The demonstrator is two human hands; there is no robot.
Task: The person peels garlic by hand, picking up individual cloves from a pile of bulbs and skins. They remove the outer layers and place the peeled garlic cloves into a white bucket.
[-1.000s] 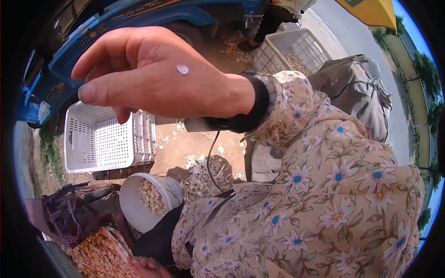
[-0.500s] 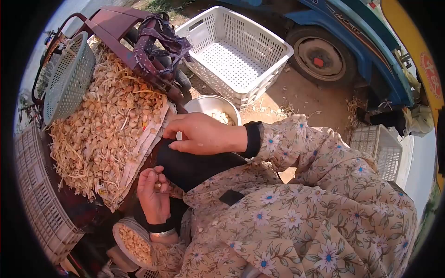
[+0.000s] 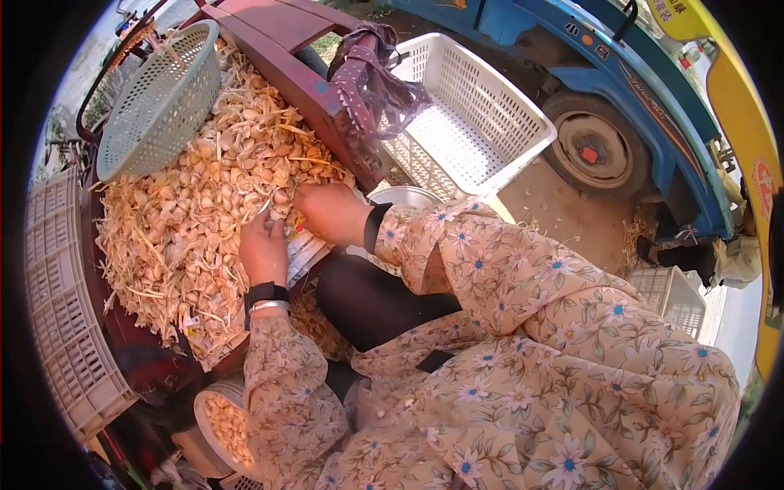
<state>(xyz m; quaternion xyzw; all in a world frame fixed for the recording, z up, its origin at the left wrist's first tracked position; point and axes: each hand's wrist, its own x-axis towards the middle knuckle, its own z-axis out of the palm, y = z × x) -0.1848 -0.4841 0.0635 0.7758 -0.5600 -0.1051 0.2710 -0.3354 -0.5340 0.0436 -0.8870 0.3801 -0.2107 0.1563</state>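
A big heap of garlic (image 3: 188, 220), loose cloves mixed with dry skins and stalks, lies in front of me on a sheet. My left hand (image 3: 264, 251) is at the heap's near right side, thumb and fingers pinched; a thin pale piece shows by the fingertips, too small to name. Close beside it, my right hand (image 3: 331, 214) rests at the heap's right edge with curled fingers. Its fingertips are turned away, so what they hold is hidden. Below my left forearm stands a white tub (image 3: 202, 420) with peeled garlic cloves (image 3: 229, 429) inside.
A pale green basket (image 3: 159, 102) leans on the heap's far left. White crates stand at the left (image 3: 69, 310) and beyond my right hand (image 3: 523, 131). A metal basin (image 3: 404, 194) is partly behind my right sleeve. A purple dotted cloth (image 3: 367, 82) hangs on the red frame (image 3: 286, 37). A blue vehicle (image 3: 653, 122) stands behind.
Both hands have moved forward from over my lap to the garlic heap and come close together. My view has shifted, and the right sleeve now covers most of the basin.
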